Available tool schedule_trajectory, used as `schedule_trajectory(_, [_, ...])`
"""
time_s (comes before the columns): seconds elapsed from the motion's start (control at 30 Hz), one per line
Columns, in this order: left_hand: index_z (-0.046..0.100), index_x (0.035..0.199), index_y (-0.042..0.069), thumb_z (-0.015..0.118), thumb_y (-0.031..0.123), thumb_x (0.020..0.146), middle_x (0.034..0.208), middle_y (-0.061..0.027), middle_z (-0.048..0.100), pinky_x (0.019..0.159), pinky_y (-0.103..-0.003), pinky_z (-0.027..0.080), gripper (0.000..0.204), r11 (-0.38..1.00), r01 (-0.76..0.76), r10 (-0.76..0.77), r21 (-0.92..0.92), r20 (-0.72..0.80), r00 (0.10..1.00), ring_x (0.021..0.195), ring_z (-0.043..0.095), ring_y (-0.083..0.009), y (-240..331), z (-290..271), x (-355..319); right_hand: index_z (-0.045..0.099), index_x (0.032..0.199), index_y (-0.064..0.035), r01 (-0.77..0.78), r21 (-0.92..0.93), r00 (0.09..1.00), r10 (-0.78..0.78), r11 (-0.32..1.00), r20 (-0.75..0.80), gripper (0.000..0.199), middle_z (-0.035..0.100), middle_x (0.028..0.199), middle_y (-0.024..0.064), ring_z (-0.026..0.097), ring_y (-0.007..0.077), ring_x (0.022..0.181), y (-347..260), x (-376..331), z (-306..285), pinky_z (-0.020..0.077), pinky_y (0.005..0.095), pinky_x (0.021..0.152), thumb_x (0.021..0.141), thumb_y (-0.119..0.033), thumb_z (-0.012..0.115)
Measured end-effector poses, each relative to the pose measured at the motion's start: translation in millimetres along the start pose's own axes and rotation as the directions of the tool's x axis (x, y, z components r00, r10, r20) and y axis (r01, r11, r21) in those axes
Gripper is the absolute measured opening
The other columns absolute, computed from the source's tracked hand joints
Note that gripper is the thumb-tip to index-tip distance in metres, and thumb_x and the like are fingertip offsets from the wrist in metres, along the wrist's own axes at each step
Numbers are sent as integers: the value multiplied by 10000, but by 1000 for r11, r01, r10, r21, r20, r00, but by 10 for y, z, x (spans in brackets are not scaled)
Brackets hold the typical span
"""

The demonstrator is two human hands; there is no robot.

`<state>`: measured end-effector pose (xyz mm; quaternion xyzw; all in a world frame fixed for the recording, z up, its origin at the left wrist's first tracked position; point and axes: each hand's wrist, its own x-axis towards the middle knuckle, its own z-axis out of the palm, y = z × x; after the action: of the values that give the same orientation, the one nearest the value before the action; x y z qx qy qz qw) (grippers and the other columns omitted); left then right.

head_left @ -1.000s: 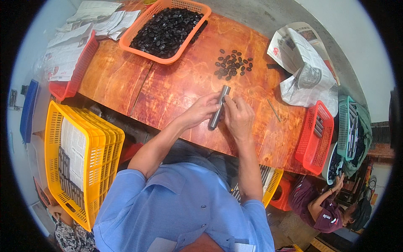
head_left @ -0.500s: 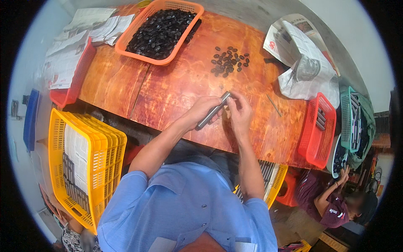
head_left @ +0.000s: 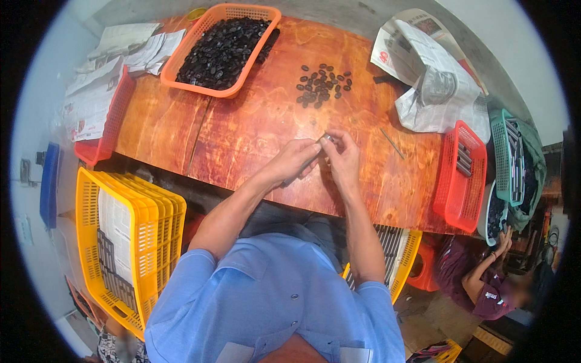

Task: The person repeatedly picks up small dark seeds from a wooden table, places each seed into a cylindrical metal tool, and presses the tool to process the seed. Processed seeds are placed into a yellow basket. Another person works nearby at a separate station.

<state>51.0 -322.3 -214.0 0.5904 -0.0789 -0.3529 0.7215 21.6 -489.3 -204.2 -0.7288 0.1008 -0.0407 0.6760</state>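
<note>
Gripping slim metal tube (head_left: pixel 315 152), both hands (head_left: pixel 321 158)

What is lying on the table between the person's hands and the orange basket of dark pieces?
In the head view, only bare wooden table lies between the hands and the orange basket; the small pile of dark pieces sits off to the right.

Crumpled white printed newspaper (head_left: pixel 423 78) wraps a shiny bundle at the table's far right corner, while flat white printed paper sheets (head_left: pixel 115 60) lie off its far left end.
</note>
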Motion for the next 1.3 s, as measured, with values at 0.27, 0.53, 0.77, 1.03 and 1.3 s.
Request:
schedule_trajectory(0.27, [650,1130,-6,541,284,1079,868,-33,625,688,-295,495,314,972,-53,64,230,-40,997,767,595,-113,31,110,-73,614,1271,34,-113,294,993,103,949,49,323,699,1121,120,663,152,986,41,9,-150,540,291,863,975,-81,674])
schedule_trajectory(0.53, [575,1266,-13,568,174,1032,1069,-206,613,871,-451,486,300,624,-336,422,706,57,905,1003,605,-378,74,66,-30,580,1336,54,-23,201,989,-6,979,144,362,688,1160,115,651,160,1032,148,138,-307,528,286,905,995,-60,623])
schedule_trajectory(0.77, [563,1318,-8,679,141,942,1072,-207,606,864,-476,501,421,162,-304,514,939,182,838,985,610,-383,71,66,125,671,1243,24,28,-104,995,-18,994,96,291,713,1134,139,661,182,1051,82,206,-375,527,312,906,963,-31,612])
schedule_trajectory(1.03, [596,1293,0,701,109,897,1059,-157,620,834,-428,509,423,-55,-291,603,955,264,753,950,617,-331,-101,65,191,723,1137,16,216,-352,976,-203,911,72,253,721,1176,188,657,357,1137,197,140,-424,509,401,996,897,-1,644])
schedule_trajectory(1.3, [620,1259,-6,733,109,873,1037,-156,621,833,-417,515,419,-10,-354,668,935,270,694,958,630,-335,-113,101,131,733,1090,3,385,-394,918,-389,835,72,223,724,1159,186,681,364,1090,244,-10,-434,530,411,969,875,22,681])
